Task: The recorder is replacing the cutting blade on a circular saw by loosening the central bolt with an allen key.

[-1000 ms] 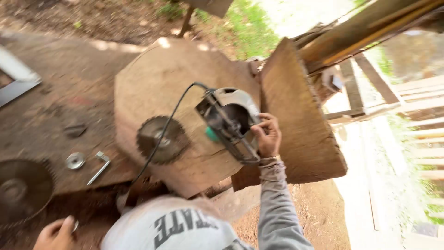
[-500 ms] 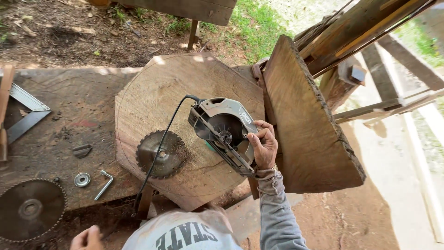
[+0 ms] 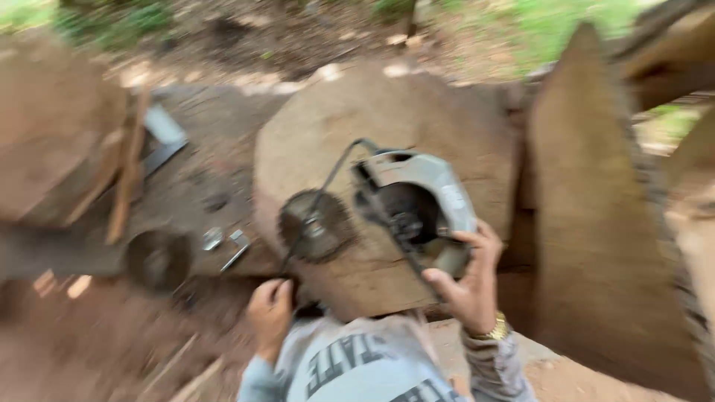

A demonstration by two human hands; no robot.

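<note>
Down at the bottom, a grey printed shirt, and both hands are up in front of it. The left hand is curled shut around the black cord at the near edge of the slab. The right hand, gold watch on the wrist, has fingers and thumb wrapped round the saw, gripping its guard on the right side.

The saw itself: a circular saw with a pale grey, rounded guard and a dark motor hub showing in the open middle, tipped up on the slab's face. The cord loops from its top down towards the left hand. Just left of it lies a loose blade, dark, toothed, flat on the wood.

The slab is a broad, round, pale-brown cut of timber. To its right a thick plank stands on edge, rough and reddish.

Further left, on the dirt-brown table, a second blade, a washer and a wrench, all blurred. Beyond that, grass.
</note>
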